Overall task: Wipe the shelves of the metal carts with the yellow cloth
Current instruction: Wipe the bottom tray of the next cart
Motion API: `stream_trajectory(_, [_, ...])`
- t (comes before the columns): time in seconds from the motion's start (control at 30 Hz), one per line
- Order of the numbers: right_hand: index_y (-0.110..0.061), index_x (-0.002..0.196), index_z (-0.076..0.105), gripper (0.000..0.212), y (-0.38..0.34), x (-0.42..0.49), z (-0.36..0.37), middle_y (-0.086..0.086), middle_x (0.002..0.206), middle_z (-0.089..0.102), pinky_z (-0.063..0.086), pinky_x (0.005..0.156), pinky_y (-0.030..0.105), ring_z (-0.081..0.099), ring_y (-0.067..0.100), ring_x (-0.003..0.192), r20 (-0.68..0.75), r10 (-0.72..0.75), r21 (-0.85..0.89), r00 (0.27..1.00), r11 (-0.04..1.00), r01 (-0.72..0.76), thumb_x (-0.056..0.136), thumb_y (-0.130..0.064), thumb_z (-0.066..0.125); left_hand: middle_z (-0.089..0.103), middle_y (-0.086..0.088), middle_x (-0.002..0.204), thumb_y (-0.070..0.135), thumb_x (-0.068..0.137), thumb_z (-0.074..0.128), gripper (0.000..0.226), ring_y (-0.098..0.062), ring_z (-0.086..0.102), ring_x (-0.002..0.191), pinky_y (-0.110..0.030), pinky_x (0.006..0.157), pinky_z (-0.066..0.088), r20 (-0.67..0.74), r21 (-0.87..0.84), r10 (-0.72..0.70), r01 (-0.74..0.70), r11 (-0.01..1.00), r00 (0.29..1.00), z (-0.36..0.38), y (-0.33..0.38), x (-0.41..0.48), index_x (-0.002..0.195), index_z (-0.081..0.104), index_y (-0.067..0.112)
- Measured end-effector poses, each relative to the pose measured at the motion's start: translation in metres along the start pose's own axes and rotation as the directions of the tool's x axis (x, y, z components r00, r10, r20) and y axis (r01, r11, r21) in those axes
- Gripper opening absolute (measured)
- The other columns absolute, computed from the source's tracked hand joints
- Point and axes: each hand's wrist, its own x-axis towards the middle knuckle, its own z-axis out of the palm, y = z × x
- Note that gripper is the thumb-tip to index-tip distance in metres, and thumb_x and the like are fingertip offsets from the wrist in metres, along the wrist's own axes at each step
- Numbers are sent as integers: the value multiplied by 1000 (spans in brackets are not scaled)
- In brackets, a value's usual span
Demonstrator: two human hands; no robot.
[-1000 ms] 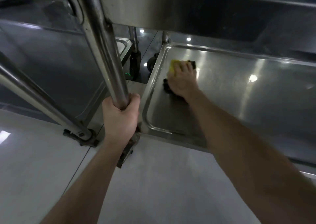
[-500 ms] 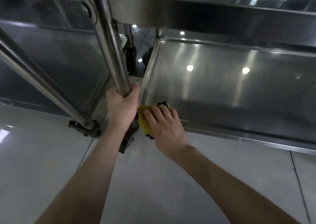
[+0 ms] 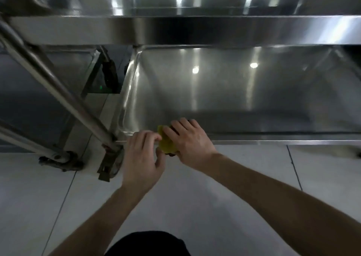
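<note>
The yellow cloth (image 3: 165, 142) lies bunched on the front rim of the metal cart's bottom shelf (image 3: 234, 95), near its front-left corner. My right hand (image 3: 190, 140) covers the cloth from the right, fingers curled over it. My left hand (image 3: 141, 156) is right beside it on the left, and its fingertips pinch the cloth's left edge. A higher shelf (image 3: 195, 28) of the same cart crosses the top of the view. Most of the cloth is hidden under my right hand.
The cart's upright post (image 3: 64, 91) slants down to a caster bracket (image 3: 109, 162) left of my hands. A second cart's leg and wheel (image 3: 56, 158) stand further left. Another caster (image 3: 110, 73) shows behind. Pale tiled floor (image 3: 195, 197) lies under my arms.
My left hand has let go of the cart post and come across to the cloth. My right hand drew the cloth from the shelf's back left to its front rim.
</note>
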Motion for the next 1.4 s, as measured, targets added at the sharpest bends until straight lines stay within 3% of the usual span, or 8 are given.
stream_trajectory(0.1, [-17,140,55,80,54,-51,-19,7,123,62,49,88,45,58,32,107,9,53,-24,999,998,-53,70,-34,91,58,-4,108,12,85,72,24,-28,58,96,-43,82,49,205,20,234,-244,970,950,13,33,38,107,64,12])
stream_trajectory(0.27, [-21,143,52,86,165,-156,-56,6,127,63,51,89,46,59,33,109,38,175,-116,984,979,-170,67,-29,90,59,-3,108,21,86,62,29,-28,59,100,-46,88,52,504,24,554,-653,757,662,51,108,99,114,66,14])
stream_trajectory(0.47, [-26,147,49,90,294,-287,-113,2,132,62,50,92,47,58,31,115,120,423,-225,898,893,-391,69,-41,93,60,-14,148,32,80,74,75,-33,60,134,-47,112,51,605,-13,602,-749,662,521,130,236,112,149,57,5])
stream_trajectory(0.57, [-29,145,50,83,341,-333,-140,-2,132,63,48,96,46,56,28,119,146,530,-260,835,835,-484,74,-59,84,16,-12,179,46,90,65,101,-26,17,166,-46,134,20,610,-62,631,-766,640,478,177,291,109,171,20,6])
stream_trajectory(0.67, [-27,140,55,87,366,-360,-158,-3,131,65,47,102,47,55,28,124,135,646,-259,751,755,-603,77,-87,52,-4,-10,180,60,93,52,107,-23,-2,168,-47,135,8,605,15,601,-762,648,523,211,323,120,172,4,7])
stream_trajectory(0.8, [-22,128,63,77,368,-361,-144,1,128,67,40,114,45,53,30,127,138,703,-243,697,707,-664,90,-77,25,4,-13,180,65,89,56,112,-26,3,168,-49,135,13,649,73,517,-722,688,558,232,324,125,171,8,5])
stream_trajectory(1.0, [-12,128,54,44,404,-333,-120,12,140,55,25,127,44,38,31,145,150,790,-5,595,602,-798,102,-44,38,-2,-13,181,60,85,58,113,-26,-1,168,-51,133,19,588,78,535,-701,709,607,232,328,114,171,10,3])
stream_trajectory(1.4, [-6,167,24,73,549,-205,-96,11,178,13,0,134,43,4,25,166,135,810,52,570,569,-821,106,-44,35,0,-13,181,62,82,65,117,-27,3,168,-53,133,21,576,70,543,-698,712,611,232,331,111,170,13,4])
